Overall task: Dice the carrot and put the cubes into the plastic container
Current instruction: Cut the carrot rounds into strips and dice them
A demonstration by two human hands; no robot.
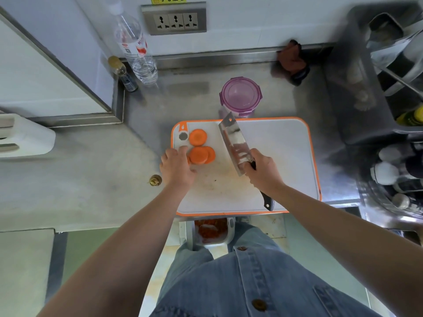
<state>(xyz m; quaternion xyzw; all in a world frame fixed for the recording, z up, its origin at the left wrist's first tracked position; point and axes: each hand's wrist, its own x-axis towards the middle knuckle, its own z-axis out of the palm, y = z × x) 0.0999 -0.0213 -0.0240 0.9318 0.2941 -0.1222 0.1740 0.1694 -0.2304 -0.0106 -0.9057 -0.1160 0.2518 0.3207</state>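
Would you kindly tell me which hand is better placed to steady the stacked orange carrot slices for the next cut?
Left. The left hand sits beside the stacked orange carrot slices on the white cutting board, while the right hand grips the steel cleaver.

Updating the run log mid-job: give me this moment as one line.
stage: carrot slices undiced | left grip: holds slices, cutting board left edge | right grip: holds cleaver beside slices | plastic container: behind board

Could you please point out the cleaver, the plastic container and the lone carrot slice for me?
cleaver [233, 143], head view, on the flat of the blade.
plastic container [240, 94], head view, on the clear middle of its top.
lone carrot slice [198, 137], head view, on the centre of its cut face.
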